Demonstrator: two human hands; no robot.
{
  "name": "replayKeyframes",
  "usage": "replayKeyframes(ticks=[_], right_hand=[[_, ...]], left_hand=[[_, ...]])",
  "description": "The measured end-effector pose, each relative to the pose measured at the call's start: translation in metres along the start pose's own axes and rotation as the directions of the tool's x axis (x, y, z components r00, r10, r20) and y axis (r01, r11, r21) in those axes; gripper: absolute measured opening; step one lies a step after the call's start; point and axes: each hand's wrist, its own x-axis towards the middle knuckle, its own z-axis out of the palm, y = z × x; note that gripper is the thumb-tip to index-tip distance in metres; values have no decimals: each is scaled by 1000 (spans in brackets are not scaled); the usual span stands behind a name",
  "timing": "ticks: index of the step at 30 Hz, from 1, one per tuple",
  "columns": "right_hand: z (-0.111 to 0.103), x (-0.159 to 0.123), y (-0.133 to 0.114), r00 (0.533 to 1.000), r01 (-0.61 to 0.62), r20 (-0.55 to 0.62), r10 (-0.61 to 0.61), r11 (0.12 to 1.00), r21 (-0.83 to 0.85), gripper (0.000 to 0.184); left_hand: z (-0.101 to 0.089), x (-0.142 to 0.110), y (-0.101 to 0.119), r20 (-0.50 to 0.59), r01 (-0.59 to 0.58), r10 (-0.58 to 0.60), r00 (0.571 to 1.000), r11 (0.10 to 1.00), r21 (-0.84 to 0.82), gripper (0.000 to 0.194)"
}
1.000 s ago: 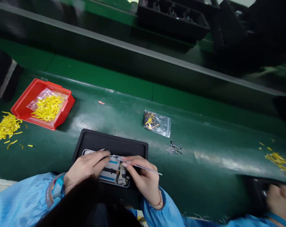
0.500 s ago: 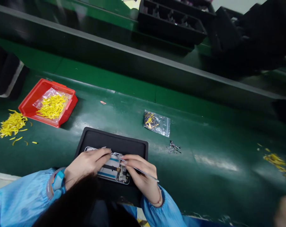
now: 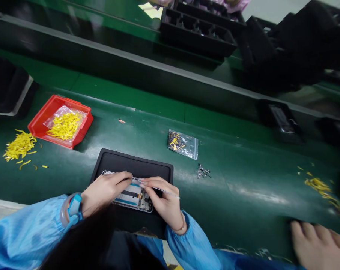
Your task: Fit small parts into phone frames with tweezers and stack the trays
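Observation:
An opened phone body (image 3: pixel 134 198) lies in a black tray (image 3: pixel 136 165) at the near edge of the green bench. My left hand (image 3: pixel 104 191) rests on the phone's upper left part, fingers pinched together at its top edge. My right hand (image 3: pixel 164 202) is closed on thin metal tweezers (image 3: pixel 158 188), whose tips reach the phone's top edge near my left fingertips. Whatever sits between the tips is too small to make out. Both arms wear light blue sleeves, and a blue wrist strap (image 3: pixel 74 207) is on the left one.
A red bin (image 3: pixel 40 122) holds a bag of yellow strips (image 3: pixel 65 125), with more strips (image 3: pixel 19 145) loose to its left. A small parts bag (image 3: pixel 182 143) and loose metal bits (image 3: pixel 203 172) lie right of the tray. Another person's hand (image 3: pixel 318 242) rests at the lower right. Black trays (image 3: pixel 196 33) stand behind the conveyor rail.
The view has shifted slightly. My hands stay on the phone with the tweezers drawn in closer. Another person's hand has come back into view at the lower right.

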Motion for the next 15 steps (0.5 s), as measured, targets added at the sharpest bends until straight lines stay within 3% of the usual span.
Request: replayKeyframes(ticks=[7, 15], right_hand=[[1, -2, 1, 998, -35, -45, 35, 999, 4, 20], [-1, -7, 3, 993, -56, -104, 60, 997, 45, 21]], left_hand=[[3, 1, 3, -48, 20, -19, 999, 1000, 9, 34], [0, 4, 3, -27, 12, -12, 1000, 1000, -9, 32]])
